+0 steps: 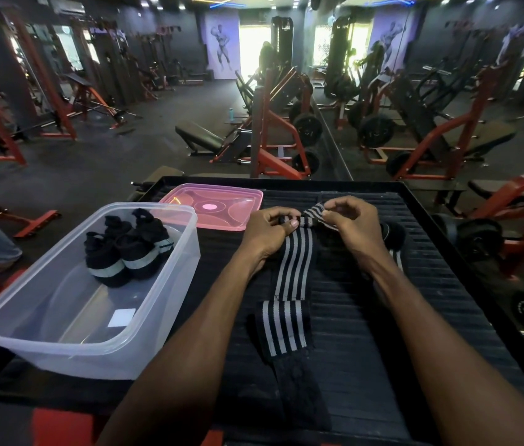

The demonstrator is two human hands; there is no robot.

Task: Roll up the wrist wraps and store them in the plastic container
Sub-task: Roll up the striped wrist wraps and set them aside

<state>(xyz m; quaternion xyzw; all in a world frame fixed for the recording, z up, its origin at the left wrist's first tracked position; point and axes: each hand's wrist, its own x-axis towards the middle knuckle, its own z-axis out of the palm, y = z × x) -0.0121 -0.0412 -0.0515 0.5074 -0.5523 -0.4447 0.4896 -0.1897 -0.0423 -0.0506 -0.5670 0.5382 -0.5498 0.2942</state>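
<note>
Both grips pinch the far end of the wrap [289, 262]: left hand [267, 228] & right hand [349, 222] closed on it, level w/ each other. Its long axis runs straight back toward you along the counter [415, 317], so roll toward yourself. Container [170, 281] sits left, nearer your left hand.

A gym; red-framed weight machines [273, 130] loaded with black plates [307, 128] fill the dark floor; a padded bench [201, 136] stands nearby; bodybuilder posters [222, 46] hang on the far wall.
</note>
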